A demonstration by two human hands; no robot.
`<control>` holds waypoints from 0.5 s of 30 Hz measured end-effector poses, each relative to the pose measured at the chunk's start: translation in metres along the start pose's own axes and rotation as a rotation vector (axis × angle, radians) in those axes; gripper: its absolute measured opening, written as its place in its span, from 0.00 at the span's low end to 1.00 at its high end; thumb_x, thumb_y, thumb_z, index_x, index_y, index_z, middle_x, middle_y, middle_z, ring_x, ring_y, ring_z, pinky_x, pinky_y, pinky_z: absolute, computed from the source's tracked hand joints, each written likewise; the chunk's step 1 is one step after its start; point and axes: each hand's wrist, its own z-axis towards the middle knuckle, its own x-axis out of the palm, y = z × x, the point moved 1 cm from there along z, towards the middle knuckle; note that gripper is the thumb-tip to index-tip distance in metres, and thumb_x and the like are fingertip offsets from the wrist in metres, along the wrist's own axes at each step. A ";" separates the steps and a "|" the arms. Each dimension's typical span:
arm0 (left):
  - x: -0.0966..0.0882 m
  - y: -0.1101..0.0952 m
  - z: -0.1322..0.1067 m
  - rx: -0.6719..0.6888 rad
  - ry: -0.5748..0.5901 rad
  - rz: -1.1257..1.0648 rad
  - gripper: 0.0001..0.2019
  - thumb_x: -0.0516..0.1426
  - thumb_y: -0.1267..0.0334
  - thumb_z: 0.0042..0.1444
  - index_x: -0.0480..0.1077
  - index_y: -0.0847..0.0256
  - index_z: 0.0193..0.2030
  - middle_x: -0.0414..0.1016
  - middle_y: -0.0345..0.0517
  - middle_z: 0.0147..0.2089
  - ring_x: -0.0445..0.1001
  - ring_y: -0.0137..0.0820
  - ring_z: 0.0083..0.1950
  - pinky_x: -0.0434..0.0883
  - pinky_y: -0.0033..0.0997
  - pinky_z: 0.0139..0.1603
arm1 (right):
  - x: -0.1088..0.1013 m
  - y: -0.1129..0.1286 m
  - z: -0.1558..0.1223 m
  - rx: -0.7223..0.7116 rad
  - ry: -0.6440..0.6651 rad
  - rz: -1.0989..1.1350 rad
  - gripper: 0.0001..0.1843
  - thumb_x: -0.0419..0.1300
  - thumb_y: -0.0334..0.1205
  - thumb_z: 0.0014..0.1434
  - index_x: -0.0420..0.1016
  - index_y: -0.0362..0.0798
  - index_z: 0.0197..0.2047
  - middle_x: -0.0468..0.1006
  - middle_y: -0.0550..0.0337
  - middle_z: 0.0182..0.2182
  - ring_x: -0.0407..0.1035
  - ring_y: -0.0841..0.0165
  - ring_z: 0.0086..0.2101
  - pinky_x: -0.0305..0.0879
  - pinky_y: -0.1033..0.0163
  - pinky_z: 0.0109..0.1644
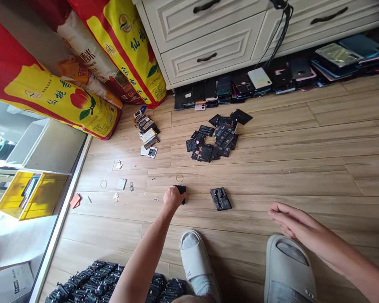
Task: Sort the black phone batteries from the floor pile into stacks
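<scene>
The left hand has its thumb and fingers closed about a black, flat rectangular pack, low over the pale brown wood-plank floor. Just beyond this grip lies 1 thin yellow ring. Near it on the right sits a squared black stack of flat packs. Farther right, well apart, is the right hand, its fingers drawn together; I cannot tell whether it holds anything. Beyond the grip and to the right spreads a loose heap of flat black rectangular packs; beyond and to the left lies a smaller pile of black and white rectangular packs. Closer to the wearer than the grip are 2 pale grey slip-on slippers and, leftward, massed small black parts.
</scene>
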 end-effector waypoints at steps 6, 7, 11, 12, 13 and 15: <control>0.004 -0.010 0.004 -0.017 0.001 0.079 0.25 0.62 0.48 0.59 0.71 0.67 0.54 0.81 0.66 0.53 0.81 0.49 0.55 0.74 0.37 0.47 | -0.009 -0.029 0.011 0.096 0.073 0.024 0.29 0.61 0.70 0.60 0.66 0.51 0.29 0.54 0.66 0.25 0.50 0.69 0.27 0.54 0.63 0.31; 0.006 -0.012 0.004 -0.021 -0.006 0.087 0.26 0.62 0.48 0.58 0.71 0.68 0.55 0.81 0.66 0.54 0.81 0.48 0.55 0.74 0.37 0.47 | -0.008 -0.033 0.013 0.103 0.084 0.025 0.29 0.61 0.69 0.60 0.65 0.51 0.29 0.54 0.66 0.25 0.50 0.68 0.27 0.55 0.63 0.31; 0.010 -0.018 0.006 -0.038 -0.025 0.103 0.27 0.63 0.49 0.59 0.69 0.70 0.56 0.79 0.69 0.56 0.80 0.50 0.57 0.73 0.38 0.51 | 0.001 -0.046 0.025 0.125 0.128 0.087 0.24 0.59 0.64 0.62 0.64 0.52 0.31 0.57 0.66 0.25 0.52 0.69 0.27 0.54 0.64 0.31; 0.011 -0.020 0.006 -0.042 -0.027 0.101 0.27 0.63 0.50 0.59 0.68 0.71 0.56 0.79 0.70 0.56 0.80 0.51 0.57 0.73 0.39 0.51 | 0.004 -0.051 0.029 0.129 0.136 0.103 0.23 0.58 0.63 0.62 0.64 0.52 0.32 0.57 0.67 0.25 0.52 0.70 0.27 0.53 0.64 0.31; 0.012 -0.021 0.006 -0.045 -0.026 0.097 0.26 0.62 0.50 0.60 0.68 0.71 0.55 0.79 0.70 0.55 0.80 0.51 0.57 0.73 0.40 0.52 | 0.008 -0.057 0.033 0.138 0.145 0.109 0.22 0.57 0.62 0.62 0.63 0.52 0.32 0.57 0.67 0.25 0.52 0.70 0.27 0.53 0.64 0.31; 0.016 -0.022 0.004 -0.049 -0.025 0.083 0.25 0.61 0.51 0.61 0.67 0.70 0.55 0.78 0.70 0.54 0.80 0.52 0.56 0.73 0.41 0.52 | 0.017 -0.072 0.044 0.160 0.146 0.076 0.20 0.56 0.60 0.62 0.63 0.52 0.32 0.57 0.67 0.25 0.52 0.70 0.26 0.53 0.64 0.31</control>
